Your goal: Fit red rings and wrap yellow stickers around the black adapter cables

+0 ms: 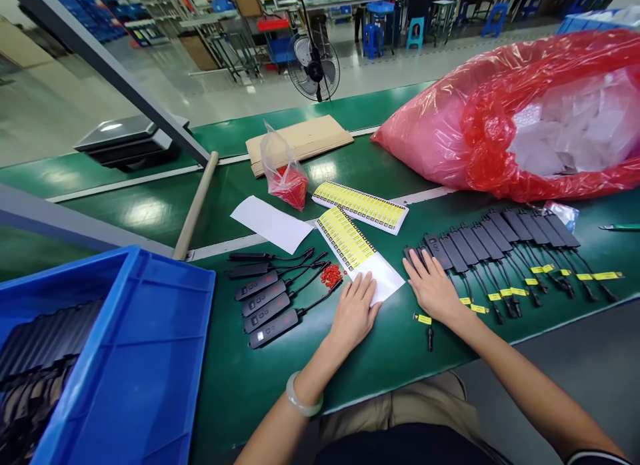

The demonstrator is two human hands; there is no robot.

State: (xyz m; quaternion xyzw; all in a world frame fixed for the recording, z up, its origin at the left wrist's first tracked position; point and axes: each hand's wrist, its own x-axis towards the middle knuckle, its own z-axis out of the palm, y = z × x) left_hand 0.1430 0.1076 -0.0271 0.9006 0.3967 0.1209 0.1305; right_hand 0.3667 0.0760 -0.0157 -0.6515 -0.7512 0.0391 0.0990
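My left hand (354, 313) lies with its fingers flat on the bare white lower part of a sheet of yellow labels (345, 235). My right hand (434, 288) rests spread over the near end of a row of black controllers with short cables (465, 248); its fingers partly hide the first ones. Yellow tags (519, 291) are on the cables in that row. Left of the label sheet lie several black controllers (273, 328) with cables pointing right. Beside their cable ends is a small pile of red pieces (330, 275).
A blue bin (125, 365) of black devices stands at left. Behind the sheets are a second label sheet (361, 207), blank white paper (271, 223), a clear bag of red pieces (290, 185) and cardboard (300, 141). A large red bag (440, 131) lies back right; a fan (314, 68) stands beyond.
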